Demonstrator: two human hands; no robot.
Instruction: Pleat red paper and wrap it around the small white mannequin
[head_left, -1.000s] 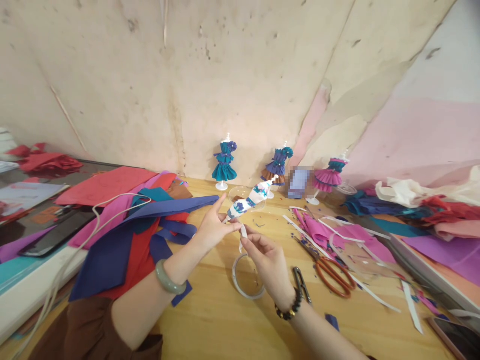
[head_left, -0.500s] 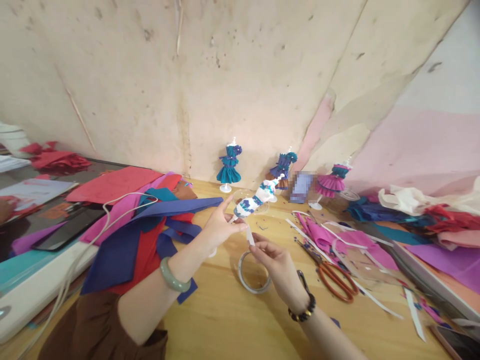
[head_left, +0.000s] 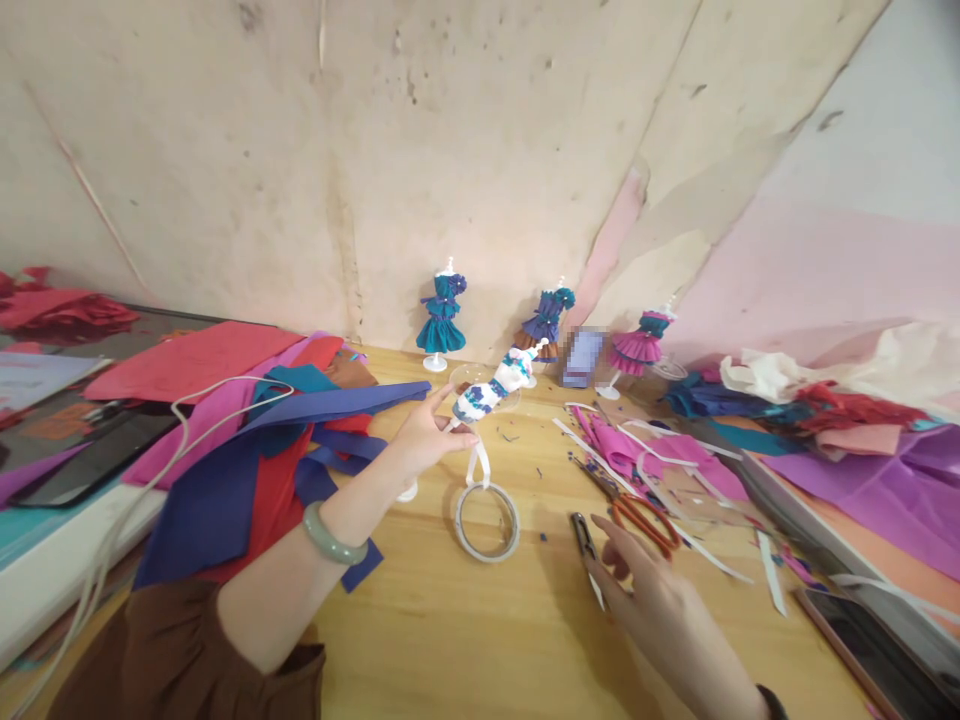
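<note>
My left hand (head_left: 424, 436) pinches the lower end of a small white mannequin (head_left: 491, 385) wrapped in blue-patterned cloth, tilted up to the right above the wooden table (head_left: 465, 640). A white tape strip (head_left: 478, 463) hangs from it down to a tape roll (head_left: 487, 520) lying flat on the table. My right hand (head_left: 649, 600) hovers low at the right with fingers spread, holding nothing, next to a small black clipper (head_left: 583, 535) and orange-handled scissors (head_left: 637, 515).
Three dressed miniature mannequins (head_left: 441, 318) (head_left: 550, 322) (head_left: 637, 347) stand along the back wall. Red, blue and pink fabric (head_left: 247, 440) piles at the left with a white cable (head_left: 180, 420). Pink scraps (head_left: 637, 455) and more fabric (head_left: 862, 430) lie right; a phone (head_left: 870, 650) sits near the front right.
My right hand let go of the tape strip and moved down and right toward the clipper and scissors. The left hand kept holding the mannequin; the strip now hangs loose.
</note>
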